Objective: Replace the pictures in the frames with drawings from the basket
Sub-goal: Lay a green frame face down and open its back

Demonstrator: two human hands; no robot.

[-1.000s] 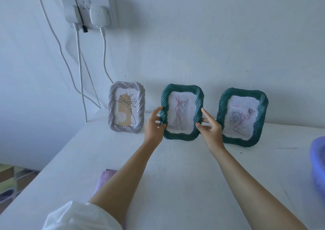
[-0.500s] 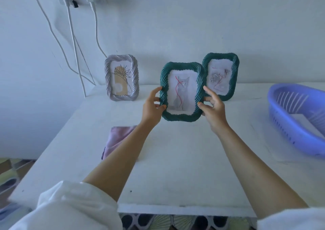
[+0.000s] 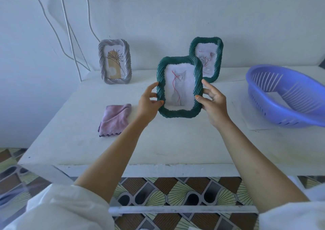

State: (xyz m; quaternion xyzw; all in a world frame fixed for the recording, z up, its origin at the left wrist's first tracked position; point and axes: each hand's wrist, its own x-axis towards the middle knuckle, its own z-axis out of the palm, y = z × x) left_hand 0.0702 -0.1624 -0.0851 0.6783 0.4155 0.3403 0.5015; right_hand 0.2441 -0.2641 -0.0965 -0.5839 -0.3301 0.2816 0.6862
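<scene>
Head view, frame centre: left hand point(image 3: 147, 100) and right hand point(image 3: 213, 100) grip a dark-green rope-edged frame point(image 3: 179, 87) holding a cat drawing point(image 3: 178, 87).

A white table point(image 3: 175, 150) stands against a pale wall point(image 3: 175, 9) over patterned floor tiles point(image 3: 175, 191); cables point(image 3: 67, 27) hang down.

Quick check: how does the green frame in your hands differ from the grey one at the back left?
Colour: the held green frame is dark teal; the grey frame is pale.
Pose: the green frame is gripped by the left hand and right hand; the grey frame stands on the table by the wall.
Picture: cat sketch with a red line versus a line-drawn flower.
Both share twisted, rope-like borders and portrait format.
</scene>
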